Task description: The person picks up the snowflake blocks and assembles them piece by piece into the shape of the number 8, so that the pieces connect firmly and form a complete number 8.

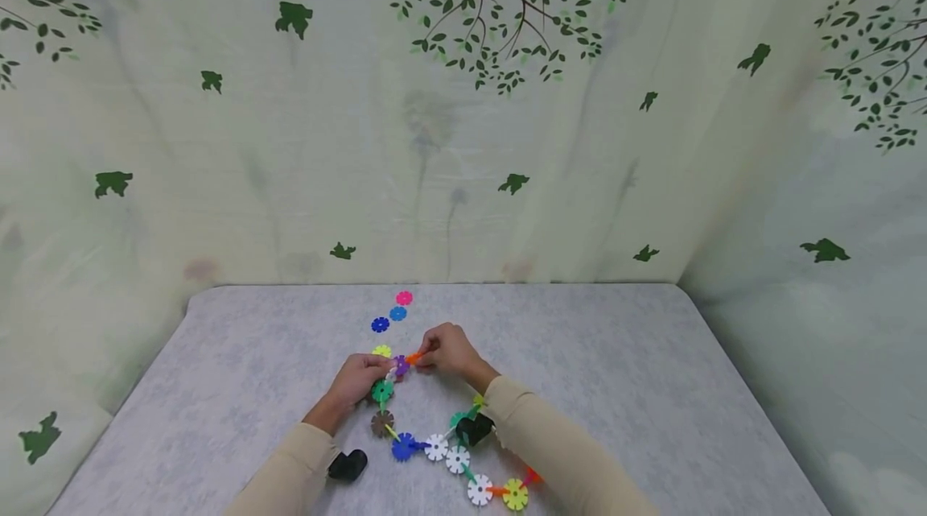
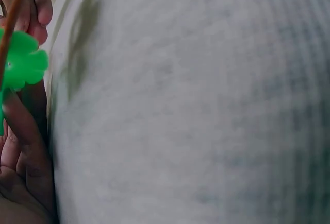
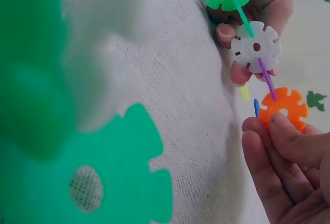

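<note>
A chain of notched, flower-shaped plastic discs, slotted edge to edge, curves over the table. My left hand (image 1: 356, 379) grips it near its far end, fingertips at a white disc (image 3: 264, 39) between a green disc (image 1: 382, 391) and a purple disc (image 1: 401, 365). My right hand (image 1: 451, 348) pinches an orange disc (image 3: 291, 105) between thumb and fingers. That orange disc meets the purple one, which stands edge-on in the right wrist view. How deep their slots engage, I cannot tell. The left wrist view catches only part of my left hand (image 2: 26, 157) beside a green disc (image 2: 26, 62).
Loose pink (image 1: 404, 299), light blue (image 1: 398, 313), dark blue (image 1: 380, 324) and yellow (image 1: 381, 351) discs lie beyond my hands. Nearer, the chain runs through brown (image 1: 382, 423), blue (image 1: 403, 447) and white (image 1: 458, 460) discs, partly under my right sleeve (image 1: 558, 443). A printed curtain (image 1: 449, 138) hangs behind the table.
</note>
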A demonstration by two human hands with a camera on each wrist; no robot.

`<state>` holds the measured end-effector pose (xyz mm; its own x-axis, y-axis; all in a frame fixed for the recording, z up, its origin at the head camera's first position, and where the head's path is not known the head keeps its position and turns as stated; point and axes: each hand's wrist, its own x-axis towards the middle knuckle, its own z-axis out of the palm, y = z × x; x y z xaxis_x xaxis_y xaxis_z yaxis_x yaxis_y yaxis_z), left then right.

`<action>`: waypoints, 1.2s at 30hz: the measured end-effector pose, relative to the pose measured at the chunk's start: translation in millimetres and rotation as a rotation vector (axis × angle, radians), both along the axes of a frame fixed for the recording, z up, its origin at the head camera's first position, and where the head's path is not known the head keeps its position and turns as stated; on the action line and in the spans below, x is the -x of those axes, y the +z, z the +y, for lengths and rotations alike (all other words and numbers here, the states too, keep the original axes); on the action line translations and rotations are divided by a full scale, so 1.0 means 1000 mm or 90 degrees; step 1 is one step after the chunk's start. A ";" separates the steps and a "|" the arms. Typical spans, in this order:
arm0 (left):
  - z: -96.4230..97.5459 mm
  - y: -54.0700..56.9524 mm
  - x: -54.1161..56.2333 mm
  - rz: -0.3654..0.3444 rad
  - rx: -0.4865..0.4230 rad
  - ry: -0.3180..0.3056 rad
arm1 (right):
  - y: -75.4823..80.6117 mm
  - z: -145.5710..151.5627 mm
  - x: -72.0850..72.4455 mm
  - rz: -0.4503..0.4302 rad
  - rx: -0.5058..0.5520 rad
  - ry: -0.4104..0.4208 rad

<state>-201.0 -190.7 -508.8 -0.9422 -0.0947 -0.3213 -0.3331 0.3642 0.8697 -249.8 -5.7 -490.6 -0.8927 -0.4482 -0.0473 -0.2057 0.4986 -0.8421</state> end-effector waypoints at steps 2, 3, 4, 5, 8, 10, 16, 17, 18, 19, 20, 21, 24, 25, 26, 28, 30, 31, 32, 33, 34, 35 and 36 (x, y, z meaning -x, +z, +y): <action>0.001 0.001 0.000 0.002 0.007 0.007 | 0.001 -0.001 0.000 0.006 0.002 -0.002; 0.001 0.000 0.000 0.003 0.010 0.010 | 0.001 -0.001 0.000 0.009 0.002 -0.001; 0.002 0.000 0.000 0.004 0.013 0.011 | 0.002 -0.002 0.000 0.010 0.005 0.000; 0.002 -0.001 0.000 0.004 0.015 0.011 | 0.002 -0.002 0.000 0.009 0.006 0.001; 0.001 -0.002 0.001 0.005 0.016 0.007 | 0.003 -0.001 0.001 0.010 -0.004 0.008; 0.001 -0.001 0.001 0.003 0.016 -0.002 | 0.004 0.000 0.002 0.012 -0.014 0.016; -0.002 0.006 0.001 -0.028 -0.010 -0.050 | 0.005 0.003 0.008 0.021 -0.030 0.056; -0.003 0.007 0.002 -0.033 -0.012 -0.062 | 0.005 0.003 0.009 0.019 -0.030 0.064; -0.003 0.009 0.002 -0.036 -0.009 -0.075 | 0.005 0.003 0.010 0.019 -0.031 0.072; -0.004 0.010 0.003 -0.032 -0.003 -0.093 | 0.005 0.003 0.012 0.020 -0.031 0.080; -0.004 0.012 0.004 -0.029 0.005 -0.110 | 0.005 0.003 0.012 0.020 -0.031 0.086; -0.005 0.013 0.005 -0.023 0.017 -0.125 | 0.005 0.003 0.013 0.021 -0.032 0.091; -0.006 0.017 0.009 -0.005 0.038 -0.169 | 0.006 0.004 0.015 0.048 -0.030 0.104; -0.007 0.018 0.010 -0.002 0.038 -0.182 | 0.007 0.004 0.016 0.055 -0.027 0.107; -0.008 0.019 0.010 0.002 0.039 -0.201 | 0.008 0.004 0.016 0.058 -0.025 0.109; -0.009 0.019 0.012 0.004 0.022 -0.231 | 0.008 0.004 0.016 0.061 -0.021 0.113; -0.010 0.019 0.012 0.004 0.003 -0.259 | 0.009 0.004 0.016 0.051 -0.020 0.113; -0.010 0.019 0.013 0.003 -0.007 -0.272 | 0.009 0.004 0.016 0.047 -0.019 0.117; -0.011 0.018 0.013 0.002 -0.016 -0.282 | 0.008 0.004 0.016 0.045 -0.017 0.119; -0.010 0.018 0.013 -0.003 -0.029 -0.281 | 0.008 0.004 0.016 0.043 -0.014 0.122; -0.011 0.017 0.013 -0.005 -0.036 -0.285 | 0.008 0.004 0.016 0.042 -0.014 0.127; -0.011 0.017 0.013 -0.007 -0.047 -0.289 | 0.008 0.004 0.016 0.046 -0.016 0.132; -0.011 0.017 0.013 -0.013 -0.060 -0.292 | 0.007 0.005 0.016 0.048 -0.018 0.139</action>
